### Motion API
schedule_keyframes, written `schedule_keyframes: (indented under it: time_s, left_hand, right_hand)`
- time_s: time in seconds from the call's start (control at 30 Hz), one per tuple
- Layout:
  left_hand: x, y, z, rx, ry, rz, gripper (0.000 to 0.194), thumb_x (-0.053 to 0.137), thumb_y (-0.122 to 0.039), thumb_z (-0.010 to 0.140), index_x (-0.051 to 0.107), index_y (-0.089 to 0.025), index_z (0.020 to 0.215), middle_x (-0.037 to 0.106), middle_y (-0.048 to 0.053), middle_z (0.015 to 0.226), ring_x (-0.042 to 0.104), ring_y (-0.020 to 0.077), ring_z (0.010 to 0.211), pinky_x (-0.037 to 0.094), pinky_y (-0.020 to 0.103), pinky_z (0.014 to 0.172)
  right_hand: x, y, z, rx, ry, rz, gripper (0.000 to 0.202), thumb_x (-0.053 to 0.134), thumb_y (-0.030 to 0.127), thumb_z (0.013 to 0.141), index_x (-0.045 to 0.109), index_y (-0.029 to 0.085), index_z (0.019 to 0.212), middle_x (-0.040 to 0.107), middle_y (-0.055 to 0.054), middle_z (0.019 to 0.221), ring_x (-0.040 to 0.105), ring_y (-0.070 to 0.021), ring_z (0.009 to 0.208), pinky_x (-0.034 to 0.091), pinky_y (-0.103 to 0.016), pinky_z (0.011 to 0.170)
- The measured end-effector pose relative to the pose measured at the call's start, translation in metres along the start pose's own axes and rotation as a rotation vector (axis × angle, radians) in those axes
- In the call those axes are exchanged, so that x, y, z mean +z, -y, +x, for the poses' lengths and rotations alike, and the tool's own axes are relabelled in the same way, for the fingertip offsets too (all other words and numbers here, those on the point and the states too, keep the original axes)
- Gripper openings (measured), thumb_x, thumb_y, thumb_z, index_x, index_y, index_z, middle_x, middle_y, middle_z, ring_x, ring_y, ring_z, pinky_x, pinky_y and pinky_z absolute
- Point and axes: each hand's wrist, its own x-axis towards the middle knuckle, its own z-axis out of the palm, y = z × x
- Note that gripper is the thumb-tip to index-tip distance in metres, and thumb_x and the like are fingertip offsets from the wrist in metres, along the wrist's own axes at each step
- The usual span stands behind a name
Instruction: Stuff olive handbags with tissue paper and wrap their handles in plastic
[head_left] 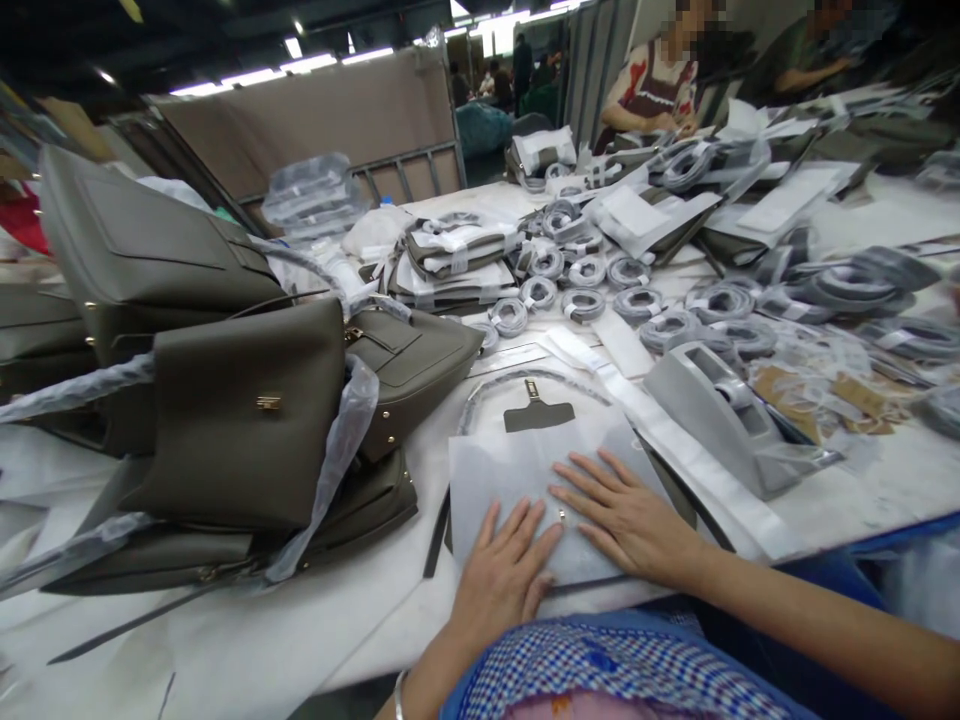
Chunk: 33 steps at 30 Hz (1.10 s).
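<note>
A translucent white sheet (491,460) lies over an olive-green handbag (679,485), whose dark edges show at the sides. My left hand (504,568) rests flat on the lower left of the sheet, fingers spread. On its right half lies my right hand (634,515), also flat with fingers apart. Between the hands a small gold metal fitting (562,515) shows at the sheet. Above the sheet's top edge sits an olive tab (538,416) with a gold clasp. A plastic-wrapped handle (517,377) arcs behind it.
Several olive handbags (247,410) are piled on the left. A grey tape dispenser (712,420) and white strips (660,440) lie to the right. Behind are wrapped coiled straps (585,304), paper tags (840,390) and stacked bags (450,265). A co-worker (652,90) is across the table.
</note>
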Motion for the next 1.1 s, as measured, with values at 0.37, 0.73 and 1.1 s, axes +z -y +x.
schedule_keyframes:
  time_s: [0.37,0.73,1.1]
  left_hand:
    - [0.001,0.031,0.003,-0.172,-0.050,-0.291,0.067,0.037,-0.005,0.094,0.029,-0.034,0.154,0.061,0.001,0.139,0.060,0.0156,0.124,0.052,0.033,0.103]
    - [-0.035,0.050,0.055,-0.126,-0.153,0.015,0.031,0.049,-0.034,0.102,0.062,-0.022,0.127,0.074,0.004,0.115,0.072,0.0172,0.103,0.060,0.028,0.092]
    - [-0.047,0.051,0.076,-0.262,-0.009,-0.060,0.048,0.055,-0.058,0.093,0.059,-0.015,0.116,0.069,0.007,0.106,0.065,0.0237,0.103,0.037,0.051,0.115]
  right_hand:
    - [0.019,-0.017,-0.001,-0.053,-0.105,-0.103,0.059,0.050,0.036,0.097,0.038,0.025,0.153,0.044,-0.006,0.155,0.044,-0.0270,0.140,0.040,-0.048,0.112]
    - [0.013,-0.048,0.008,0.052,-0.096,0.001,0.060,0.039,0.023,0.102,0.020,0.020,0.159,0.060,-0.007,0.142,0.060,-0.0213,0.125,0.048,-0.038,0.101]
    - [-0.018,-0.053,0.025,0.116,-0.068,0.021,0.032,0.047,0.043,0.100,0.066,0.021,0.115,0.075,-0.009,0.099,0.067,-0.0273,0.091,0.047,-0.045,0.090]
